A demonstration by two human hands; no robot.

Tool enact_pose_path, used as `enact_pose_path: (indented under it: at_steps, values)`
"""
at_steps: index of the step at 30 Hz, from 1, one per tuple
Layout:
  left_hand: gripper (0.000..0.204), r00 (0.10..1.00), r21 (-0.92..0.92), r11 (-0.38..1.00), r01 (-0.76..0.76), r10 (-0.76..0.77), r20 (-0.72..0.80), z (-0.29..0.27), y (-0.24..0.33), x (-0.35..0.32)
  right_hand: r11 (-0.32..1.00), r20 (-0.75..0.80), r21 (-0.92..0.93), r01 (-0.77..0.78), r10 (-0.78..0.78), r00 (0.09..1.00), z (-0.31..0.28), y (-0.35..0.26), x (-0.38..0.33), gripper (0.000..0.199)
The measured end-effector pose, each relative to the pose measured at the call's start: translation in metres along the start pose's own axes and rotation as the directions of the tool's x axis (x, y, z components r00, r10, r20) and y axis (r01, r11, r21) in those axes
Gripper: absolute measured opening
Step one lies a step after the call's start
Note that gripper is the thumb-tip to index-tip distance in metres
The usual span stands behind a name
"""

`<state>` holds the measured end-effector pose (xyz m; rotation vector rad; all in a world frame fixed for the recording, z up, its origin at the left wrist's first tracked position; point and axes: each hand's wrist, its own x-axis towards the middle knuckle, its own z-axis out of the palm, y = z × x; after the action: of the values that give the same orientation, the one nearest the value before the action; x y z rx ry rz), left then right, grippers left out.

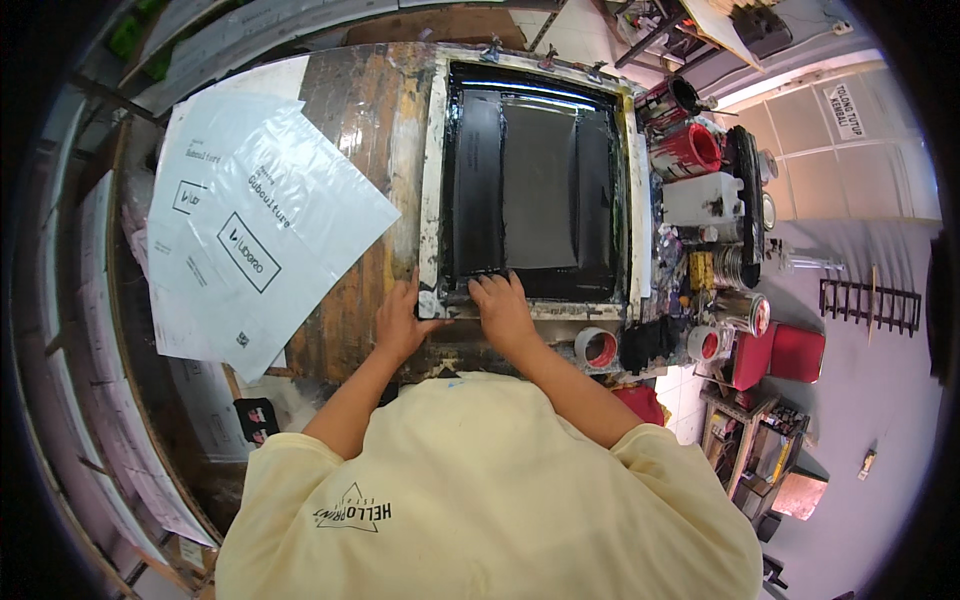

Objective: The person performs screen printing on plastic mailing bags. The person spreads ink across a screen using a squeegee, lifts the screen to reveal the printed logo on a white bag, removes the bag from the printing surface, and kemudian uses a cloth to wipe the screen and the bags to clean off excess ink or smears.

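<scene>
A screen printing frame (430, 180) with pale, ink-stained bars lies on the table before me, its mesh (540, 190) covered in black ink. My left hand (402, 318) is at its near left corner, fingers stretched along the outer left side and thumb spread toward the near bar. Over that near bar, my right hand (502, 312) has its fingers curled at the inner edge. A long dark strip (480, 180) runs along the left of the mesh; I cannot tell what it is. Printed white plastic bags (250, 230) lie fanned out at the left.
Ink cans, among them a red one (688, 150), crowd the right side with a white jug (700, 200). A tape roll (597, 347) and a black cloth (650, 345) lie at the near right. Shelves with white stacks (105, 290) stand left; a red chair (795, 352) stands right.
</scene>
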<state>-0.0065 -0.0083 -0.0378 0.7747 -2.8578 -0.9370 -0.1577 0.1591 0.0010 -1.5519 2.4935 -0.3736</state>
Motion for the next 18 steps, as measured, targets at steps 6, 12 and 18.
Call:
enact_pose_path:
  at_steps: [6, 12, 18]
  values:
    - [0.123, 0.997, -0.039, 0.998, 0.058, -0.055, 0.062, -0.005, 0.003, 0.003, 0.994, -0.148, -0.085, 0.067, -0.08, 0.986, 0.004, 0.043, 0.082, 0.039]
    - [0.123, 0.991, -0.069, 0.995, 0.073, -0.065, 0.115, -0.007, 0.001, 0.003, 0.992, -0.265, -0.128, 0.017, -0.051, 0.963, -0.006, 0.121, 0.246, 0.035]
    - [0.118, 1.0, -0.125, 0.992, -0.017, 0.017, -0.003, -0.016, 0.005, 0.002, 0.997, -0.044, -0.078, -0.025, 0.022, 0.999, -0.061, 0.168, 0.358, 0.031]
